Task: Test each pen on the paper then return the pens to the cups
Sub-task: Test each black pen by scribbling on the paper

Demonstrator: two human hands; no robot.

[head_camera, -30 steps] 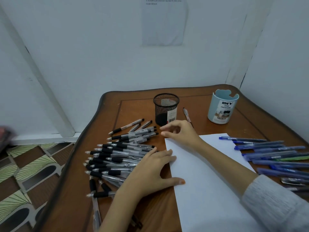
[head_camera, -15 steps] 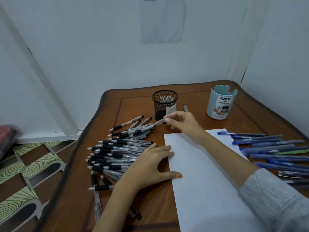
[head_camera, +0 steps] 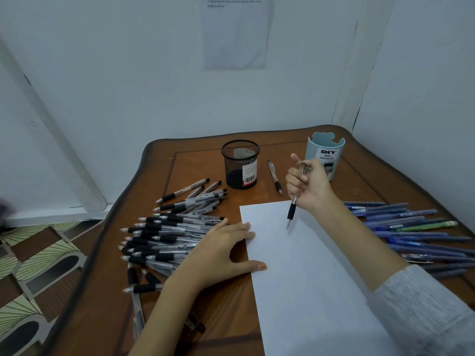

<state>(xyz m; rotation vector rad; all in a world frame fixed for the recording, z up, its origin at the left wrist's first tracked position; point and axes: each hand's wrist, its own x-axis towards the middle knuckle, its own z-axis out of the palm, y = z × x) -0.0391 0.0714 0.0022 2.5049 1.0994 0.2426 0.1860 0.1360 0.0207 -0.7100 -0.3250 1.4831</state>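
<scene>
Pen (head_camera: 291,213): gripped in right hand (head_camera: 312,187), fingers curled round barrel, tip down over paper (head_camera: 313,283)
Axis: near upright, slanting from fist to sheet's top
Left hand (head_camera: 218,253): spread, steadying paper's left edge

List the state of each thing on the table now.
Paper, blank, flat.
Pen, nearly upright, tip down over paper.
Right hand, grips the pen.
Left hand, flat, fingertips on paper edge.
Mesh cup, upright, empty.
Blue cup, upright, no pens showing.
Black pens, lying loose.
Blue pens, lying loose.
</scene>
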